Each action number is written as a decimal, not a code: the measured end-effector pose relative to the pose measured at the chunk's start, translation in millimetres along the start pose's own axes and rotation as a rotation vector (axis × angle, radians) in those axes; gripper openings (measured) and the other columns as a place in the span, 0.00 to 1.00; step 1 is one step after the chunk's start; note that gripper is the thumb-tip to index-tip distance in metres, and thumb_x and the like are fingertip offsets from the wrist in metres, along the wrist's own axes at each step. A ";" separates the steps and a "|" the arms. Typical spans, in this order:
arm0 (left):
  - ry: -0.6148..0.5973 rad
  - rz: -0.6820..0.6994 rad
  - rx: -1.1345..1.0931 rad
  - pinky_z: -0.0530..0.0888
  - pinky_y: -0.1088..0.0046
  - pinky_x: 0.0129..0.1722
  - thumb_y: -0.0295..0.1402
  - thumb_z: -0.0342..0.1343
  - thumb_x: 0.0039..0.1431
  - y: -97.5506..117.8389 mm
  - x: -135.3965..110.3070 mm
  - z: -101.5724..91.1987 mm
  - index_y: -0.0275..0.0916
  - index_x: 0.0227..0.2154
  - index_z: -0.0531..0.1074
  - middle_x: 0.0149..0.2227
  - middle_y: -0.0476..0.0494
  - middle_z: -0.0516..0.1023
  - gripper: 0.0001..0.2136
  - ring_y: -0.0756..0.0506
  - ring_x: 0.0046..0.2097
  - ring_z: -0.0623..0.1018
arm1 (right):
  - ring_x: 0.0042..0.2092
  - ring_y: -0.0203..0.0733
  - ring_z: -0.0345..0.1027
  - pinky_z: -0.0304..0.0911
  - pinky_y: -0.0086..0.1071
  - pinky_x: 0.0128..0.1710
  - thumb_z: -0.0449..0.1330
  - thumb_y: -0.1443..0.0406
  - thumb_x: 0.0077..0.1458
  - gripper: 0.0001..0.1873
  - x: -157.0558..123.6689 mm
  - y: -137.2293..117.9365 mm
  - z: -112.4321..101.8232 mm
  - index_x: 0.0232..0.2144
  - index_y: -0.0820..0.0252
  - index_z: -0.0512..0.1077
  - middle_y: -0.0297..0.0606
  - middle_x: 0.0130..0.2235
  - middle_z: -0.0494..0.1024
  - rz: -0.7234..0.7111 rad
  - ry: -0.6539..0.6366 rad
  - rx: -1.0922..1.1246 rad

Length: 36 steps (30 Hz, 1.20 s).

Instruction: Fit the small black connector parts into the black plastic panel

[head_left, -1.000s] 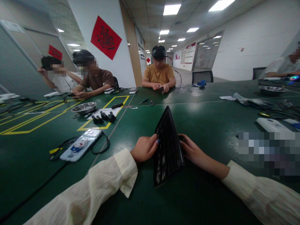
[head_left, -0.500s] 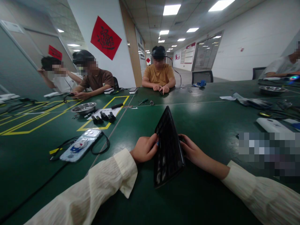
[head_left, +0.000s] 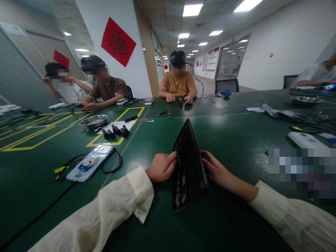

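Observation:
A thin, glossy black tablet-like panel [head_left: 187, 171] stands tilted on edge above the table in front of me, with faint rows of rectangles across its dark face. At its left edge is my left hand [head_left: 163, 167], closed, with thumb and curled fingers against the panel and a small blue spot by the fingertips. My right hand [head_left: 216, 171] grips the panel from the right side. Its fingers are partly hidden behind the panel.
A phone [head_left: 90, 162] with cables lies left on the green table [head_left: 147, 224]. Beyond it are several black cylindrical parts [head_left: 124, 131] and a metal bowl [head_left: 93, 121]. A screwdriver [head_left: 160, 113] lies farther back. Co-workers sit across; a white device [head_left: 307, 140] is at right.
The panel's lower right corner has shifted slightly right; my grip looks the same. The co-worker opposite has moved both hands apart, leaving a small black part on the table between them.

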State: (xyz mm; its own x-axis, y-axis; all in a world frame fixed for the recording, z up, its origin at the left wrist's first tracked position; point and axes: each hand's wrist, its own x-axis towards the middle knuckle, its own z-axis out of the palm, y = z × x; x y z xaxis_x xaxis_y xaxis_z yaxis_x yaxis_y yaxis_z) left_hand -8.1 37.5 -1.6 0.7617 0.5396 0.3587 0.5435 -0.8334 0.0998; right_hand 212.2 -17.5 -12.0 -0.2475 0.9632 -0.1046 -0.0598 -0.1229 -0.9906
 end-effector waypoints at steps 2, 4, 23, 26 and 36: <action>-0.002 0.000 -0.002 0.61 0.73 0.23 0.33 0.33 0.58 -0.4 0.2 0.4 0.37 0.29 0.60 0.20 0.47 0.66 0.11 0.48 0.22 0.67 | 0.25 0.35 0.66 0.61 0.29 0.21 0.52 0.52 0.51 0.24 0.7 1.3 -0.7 0.47 0.57 0.53 0.32 0.29 0.69 -0.007 -0.007 -0.002; -0.007 -0.004 -0.018 0.61 0.73 0.23 0.33 0.34 0.57 -0.5 0.5 0.3 0.38 0.28 0.60 0.20 0.47 0.66 0.11 0.48 0.22 0.67 | 0.25 0.34 0.66 0.61 0.29 0.21 0.51 0.52 0.51 0.24 1.4 2.7 -1.4 0.47 0.56 0.54 0.33 0.29 0.69 -0.016 -0.014 -0.004; -0.082 -0.128 -0.124 0.59 0.77 0.23 0.38 0.31 0.62 2.8 4.0 -2.0 0.37 0.24 0.62 0.19 0.50 0.64 0.19 0.51 0.21 0.66 | 0.22 0.33 0.65 0.60 0.28 0.19 0.50 0.53 0.53 0.23 1.9 5.1 -0.4 0.47 0.56 0.52 0.29 0.26 0.67 -0.028 -0.014 -0.013; -0.054 -0.141 -0.058 0.59 0.76 0.23 0.38 0.32 0.61 4.0 3.7 -1.1 0.37 0.26 0.61 0.19 0.50 0.64 0.16 0.50 0.21 0.66 | 0.22 0.32 0.65 0.60 0.28 0.19 0.51 0.53 0.52 0.23 0.9 2.6 0.6 0.47 0.56 0.53 0.29 0.26 0.67 -0.024 -0.008 -0.004; -0.035 -0.124 -0.007 0.58 0.77 0.22 0.37 0.32 0.62 4.6 4.5 -1.6 0.38 0.26 0.60 0.19 0.51 0.63 0.15 0.51 0.20 0.64 | 0.24 0.34 0.66 0.61 0.29 0.21 0.51 0.53 0.51 0.22 1.6 3.8 -0.3 0.44 0.56 0.53 0.30 0.26 0.68 -0.033 -0.010 0.005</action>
State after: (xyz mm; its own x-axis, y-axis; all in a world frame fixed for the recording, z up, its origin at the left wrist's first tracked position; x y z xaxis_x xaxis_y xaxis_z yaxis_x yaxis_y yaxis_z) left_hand -2.7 35.9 2.0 0.7008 0.6420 0.3109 0.6316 -0.7611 0.1479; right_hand 211.9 -16.4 -16.0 -0.2551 0.9643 -0.0706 -0.0726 -0.0920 -0.9931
